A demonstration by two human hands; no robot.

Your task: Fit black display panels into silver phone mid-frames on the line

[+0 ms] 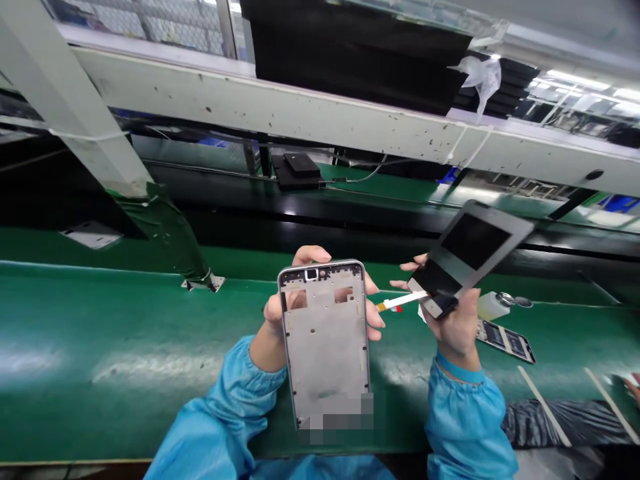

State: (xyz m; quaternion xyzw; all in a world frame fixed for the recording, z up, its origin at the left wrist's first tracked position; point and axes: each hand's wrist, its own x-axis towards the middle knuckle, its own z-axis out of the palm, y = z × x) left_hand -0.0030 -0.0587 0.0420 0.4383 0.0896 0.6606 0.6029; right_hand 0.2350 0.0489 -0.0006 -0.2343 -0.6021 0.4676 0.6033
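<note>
My left hand (274, 312) is wrapped round a grey metal phone frame (327, 353), held nearly upright in front of me. Its fingers show at both side edges and through two openings near the top. Pixelated blocks hide the frame's lower end. In my right hand (457, 327) is a phone screen panel (475, 243), tilted to the right, with a dark display area and pale borders. A white flex cable (403, 301) with a yellowish tip sticks out from the panel's lower left towards the frame. The panel and the frame are apart.
Behind my right hand, a phone frame with dark parts (507, 340) lies on the green bench (150, 400), near a bottle with a metal cap (495, 305). Black plastic (575, 423) covers the right front. A taped post (170, 227) stands left; another person's fingers show at far right.
</note>
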